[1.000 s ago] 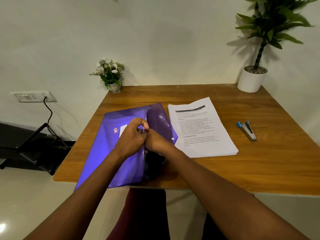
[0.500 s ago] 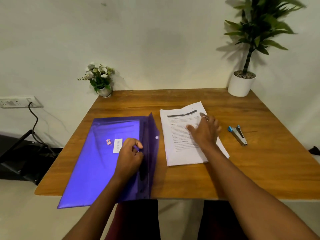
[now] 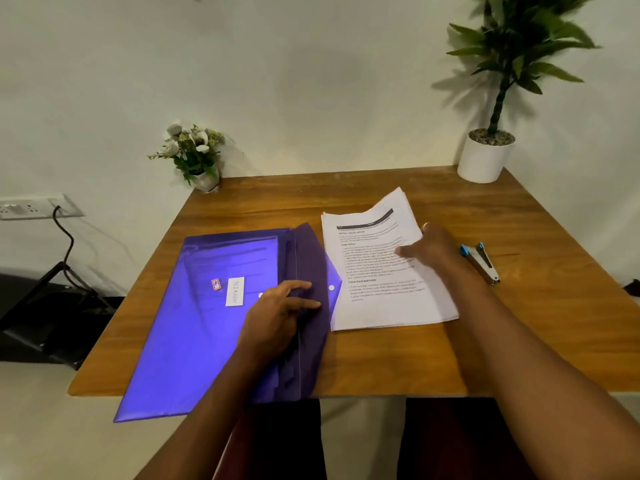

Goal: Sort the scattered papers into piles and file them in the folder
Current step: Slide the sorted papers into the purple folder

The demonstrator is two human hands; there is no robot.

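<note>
Papers (image 3: 381, 306) form one stack beside one purple folder (image 3: 194, 323).

Office desk (image 3: 381, 368): papers (image 3: 381, 299), staple remover (image 3: 481, 261)

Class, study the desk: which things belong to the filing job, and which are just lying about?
Belonging to the job: purple folder, flap open under the left hand; stack of papers, its right edge gripped by the right hand.
Lying about: staple remover, small flower vase, potted plant, wall socket.
</note>
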